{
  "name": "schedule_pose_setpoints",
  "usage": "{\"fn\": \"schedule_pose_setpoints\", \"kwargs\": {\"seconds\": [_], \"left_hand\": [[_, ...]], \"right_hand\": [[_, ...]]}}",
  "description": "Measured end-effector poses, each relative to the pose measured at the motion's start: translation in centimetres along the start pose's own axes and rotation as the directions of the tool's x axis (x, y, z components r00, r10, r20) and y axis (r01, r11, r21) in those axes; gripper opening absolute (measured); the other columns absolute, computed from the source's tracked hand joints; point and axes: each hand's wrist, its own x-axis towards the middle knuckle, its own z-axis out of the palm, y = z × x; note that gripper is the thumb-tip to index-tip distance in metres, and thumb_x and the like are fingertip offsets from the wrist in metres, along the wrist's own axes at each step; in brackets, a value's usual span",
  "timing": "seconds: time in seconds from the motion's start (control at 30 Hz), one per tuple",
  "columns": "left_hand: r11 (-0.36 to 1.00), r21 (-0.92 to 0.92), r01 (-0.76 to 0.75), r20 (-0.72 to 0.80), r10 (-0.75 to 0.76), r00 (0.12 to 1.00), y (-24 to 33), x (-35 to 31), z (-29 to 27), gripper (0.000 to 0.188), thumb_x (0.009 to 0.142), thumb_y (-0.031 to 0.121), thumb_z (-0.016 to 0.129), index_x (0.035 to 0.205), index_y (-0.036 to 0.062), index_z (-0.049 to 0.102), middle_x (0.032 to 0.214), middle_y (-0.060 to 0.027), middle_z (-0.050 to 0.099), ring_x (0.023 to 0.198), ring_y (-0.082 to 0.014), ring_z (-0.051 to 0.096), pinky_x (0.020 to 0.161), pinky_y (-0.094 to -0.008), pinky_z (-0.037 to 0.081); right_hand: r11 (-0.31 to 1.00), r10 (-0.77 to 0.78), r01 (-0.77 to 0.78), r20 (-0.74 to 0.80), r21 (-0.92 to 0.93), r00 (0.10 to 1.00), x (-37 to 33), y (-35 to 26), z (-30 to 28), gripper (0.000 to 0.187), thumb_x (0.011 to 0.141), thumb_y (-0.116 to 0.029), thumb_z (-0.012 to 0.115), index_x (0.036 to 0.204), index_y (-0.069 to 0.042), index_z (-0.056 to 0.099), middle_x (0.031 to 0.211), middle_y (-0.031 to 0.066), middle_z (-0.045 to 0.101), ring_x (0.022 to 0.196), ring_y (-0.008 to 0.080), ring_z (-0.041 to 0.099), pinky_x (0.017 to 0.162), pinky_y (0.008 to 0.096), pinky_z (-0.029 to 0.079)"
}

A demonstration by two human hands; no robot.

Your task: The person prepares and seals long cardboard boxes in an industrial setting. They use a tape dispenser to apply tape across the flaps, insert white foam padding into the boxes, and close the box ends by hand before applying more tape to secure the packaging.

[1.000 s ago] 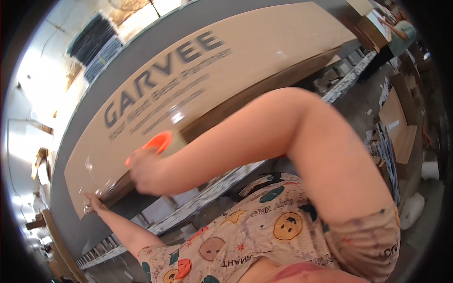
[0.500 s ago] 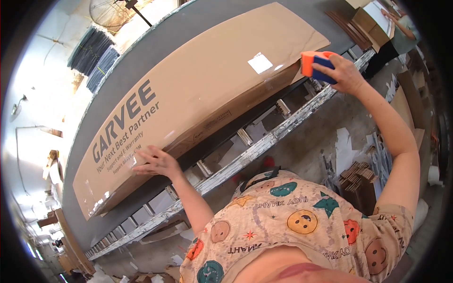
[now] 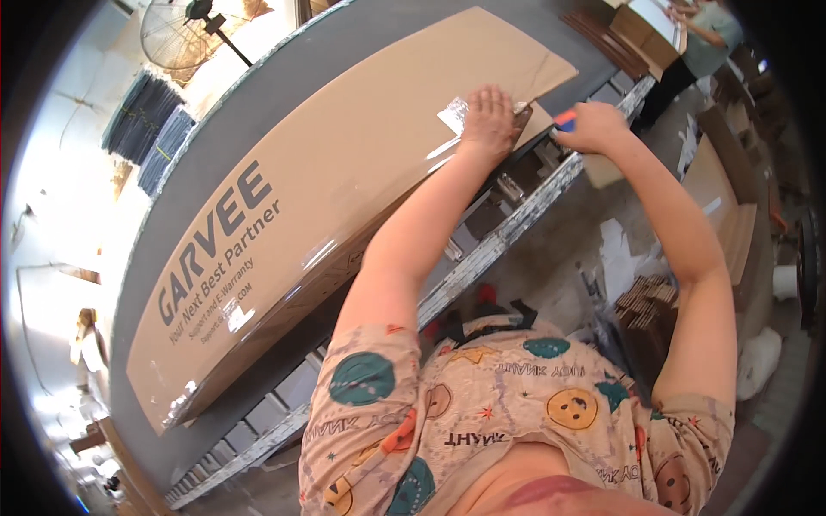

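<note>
The box [image 3: 344, 172] lies flat on the conveyor [image 3: 284, 73], long side along the near edge, its right end towards the conveyor's upper-right corner. The left hand [image 3: 489, 125] is spread flat, fingers straight and close together, pressing on the box top near that right end, beside the shiny label [image 3: 452, 119]; it grips nothing. The right hand [image 3: 595, 129] is curled closed around the orange and blue dispenser [image 3: 565, 120], just off the box's near right side, above the conveyor's near edge. Whether tape runs from it to the box, I cannot tell.

The step looks like sealing the near seam. To do it well, keep the left palm's weight on the top so the box cannot slide, and bring what seems a loose flap [image 3: 536, 127] flush first. Lay the tape straight, with steady tension, half on each face, then rub it down. Keep the left fingers clear of the cutting edge.
</note>
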Motion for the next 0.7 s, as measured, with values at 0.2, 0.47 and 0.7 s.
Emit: {"fn": "schedule_pose_setpoints", "kwargs": {"seconds": [0.2,0.47,0.7], "left_hand": [[0.981,0.073,0.180,-0.077,-0.174,0.982,4.7,7.1,6.4,0.047,0.083,0.025,0.051,0.116,-0.0074,0.060,0.126,-0.0316,0.052,0.121,-0.0406,0.048,0.102,-0.0560,0.034],[0.939,-0.313,-0.140,-0.608,-0.085,0.789,-3.2,-8.1,2.3,0.050,0.080,0.034,0.064,0.123,0.0103,0.055,0.130,-0.0126,0.052,0.127,-0.0302,0.044,0.107,-0.0468,0.034],[0.795,0.198,0.574,-0.456,-0.443,0.772,-17.4,-43.9,-12.7,0.067,0.082,0.061,0.053,0.117,0.0041,0.056,0.120,-0.0127,0.057,0.115,-0.0293,0.051,0.104,-0.0439,0.034]], "right_hand": [[0.900,-0.154,0.147,-0.016,0.410,0.988,-1.1,6.0,-2.1,0.066,0.069,-0.045,0.073,0.119,-0.004,0.063,0.096,0.0175,0.068,0.089,0.0230,0.066,0.083,0.0320,0.049],[0.165,-0.609,0.287,-0.131,0.944,0.783,1.1,-15.1,-6.3,0.057,0.086,-0.027,0.060,0.132,0.006,0.049,0.117,0.0147,0.061,0.107,0.0180,0.058,0.094,0.0288,0.044],[-0.112,-0.852,-0.183,0.000,0.977,0.524,3.4,-34.7,-3.7,0.037,0.082,-0.031,0.064,0.106,-0.004,0.062,0.100,0.0056,0.065,0.096,0.0154,0.061,0.084,0.0305,0.049]]}}
